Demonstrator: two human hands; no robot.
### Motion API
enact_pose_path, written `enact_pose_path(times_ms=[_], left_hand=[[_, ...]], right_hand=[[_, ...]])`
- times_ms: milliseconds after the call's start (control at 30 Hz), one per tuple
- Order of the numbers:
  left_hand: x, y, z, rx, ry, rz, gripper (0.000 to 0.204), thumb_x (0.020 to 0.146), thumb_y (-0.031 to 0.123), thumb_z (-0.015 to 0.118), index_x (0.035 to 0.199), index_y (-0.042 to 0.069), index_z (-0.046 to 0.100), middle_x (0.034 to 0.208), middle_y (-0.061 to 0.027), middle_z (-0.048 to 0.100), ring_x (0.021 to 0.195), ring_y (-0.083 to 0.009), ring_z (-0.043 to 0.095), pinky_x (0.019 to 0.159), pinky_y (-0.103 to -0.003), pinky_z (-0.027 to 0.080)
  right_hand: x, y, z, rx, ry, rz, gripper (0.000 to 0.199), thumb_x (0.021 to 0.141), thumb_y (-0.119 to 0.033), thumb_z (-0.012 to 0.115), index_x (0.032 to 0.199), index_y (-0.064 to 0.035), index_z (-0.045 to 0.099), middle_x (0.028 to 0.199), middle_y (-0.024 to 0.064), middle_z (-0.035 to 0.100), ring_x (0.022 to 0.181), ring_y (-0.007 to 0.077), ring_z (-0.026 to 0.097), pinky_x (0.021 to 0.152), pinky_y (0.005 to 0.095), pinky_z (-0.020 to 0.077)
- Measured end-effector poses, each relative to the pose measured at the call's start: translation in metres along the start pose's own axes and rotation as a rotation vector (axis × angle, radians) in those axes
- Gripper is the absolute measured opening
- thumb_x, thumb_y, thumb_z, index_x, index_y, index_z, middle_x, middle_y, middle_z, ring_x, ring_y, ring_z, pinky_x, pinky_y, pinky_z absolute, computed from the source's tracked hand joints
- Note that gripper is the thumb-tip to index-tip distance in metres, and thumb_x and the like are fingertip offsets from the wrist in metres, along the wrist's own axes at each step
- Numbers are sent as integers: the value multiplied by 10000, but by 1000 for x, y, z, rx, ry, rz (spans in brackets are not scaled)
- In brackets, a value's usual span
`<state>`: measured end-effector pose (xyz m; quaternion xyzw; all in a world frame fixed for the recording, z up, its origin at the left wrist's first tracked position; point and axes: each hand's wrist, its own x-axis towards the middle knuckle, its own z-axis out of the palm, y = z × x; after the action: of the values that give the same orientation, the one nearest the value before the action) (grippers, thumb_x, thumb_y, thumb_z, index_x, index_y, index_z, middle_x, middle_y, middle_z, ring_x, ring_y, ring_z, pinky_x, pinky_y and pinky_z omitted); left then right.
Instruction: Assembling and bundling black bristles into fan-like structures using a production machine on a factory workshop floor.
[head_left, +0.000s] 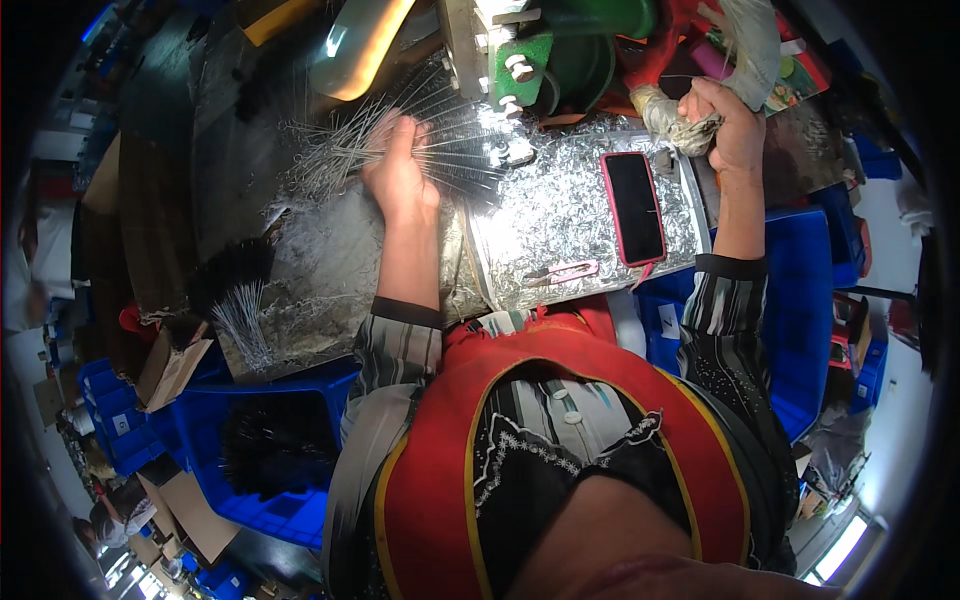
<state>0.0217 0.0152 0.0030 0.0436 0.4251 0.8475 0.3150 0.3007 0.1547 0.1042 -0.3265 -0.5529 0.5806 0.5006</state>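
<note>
Head view: one phone (633, 210) and one pair of snips (567, 272) lie right of centre. Wires, too many to count, form two bunches: a loose bunch (242, 325) at left, and a fanned bunch (335, 150) upper left of centre, gripped by the left hand (402, 178). The right hand (736, 132), upper right, curls closed on a wrapped handle (668, 118).

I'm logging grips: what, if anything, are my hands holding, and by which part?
The left hand holds thin metal wires around mid-length; the right hand is at a pale wrapped piece, its hold unclear.
</note>
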Motion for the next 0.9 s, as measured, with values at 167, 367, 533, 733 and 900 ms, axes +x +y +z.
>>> enact_pose_path(times_ms=[167,367,533,733,900], left_hand=[[-2,0,7,-15,13,-8,185,740,-43,597,917,-18,552,793,-92,587,661,-174,573,587,-245,488],[-2,4,10,15,34,-18,170,740,-35,601,902,-16,554,778,-89,585,637,-168,569,569,-246,482],[-1,7,10,82,-20,-24,213,721,19,647,909,-23,554,782,-87,587,647,-167,571,587,-256,480],[-6,25,-5,257,-263,-194,273,724,-8,626,967,-65,515,864,-141,578,768,-200,577,675,-283,486],[0,11,-7,79,-167,-85,164,716,-53,599,868,-66,540,805,-152,587,698,-211,587,660,-289,495]], right_hand=[[7,-18,-6,-60,-2,93,184,700,-92,599,545,-18,532,511,69,512,471,151,502,471,259,391],[5,-9,-2,-17,-26,71,179,699,-85,602,558,-7,523,509,69,508,465,150,505,468,261,398],[0,51,-6,23,-101,-344,134,728,8,523,595,25,513,539,84,503,528,178,511,570,304,436],[-2,6,-1,55,-39,-67,156,720,-30,554,570,-6,522,513,72,496,487,170,499,506,285,410],[1,0,-2,3,6,-9,120,713,-39,569,605,11,564,513,75,517,486,165,517,473,267,397]])
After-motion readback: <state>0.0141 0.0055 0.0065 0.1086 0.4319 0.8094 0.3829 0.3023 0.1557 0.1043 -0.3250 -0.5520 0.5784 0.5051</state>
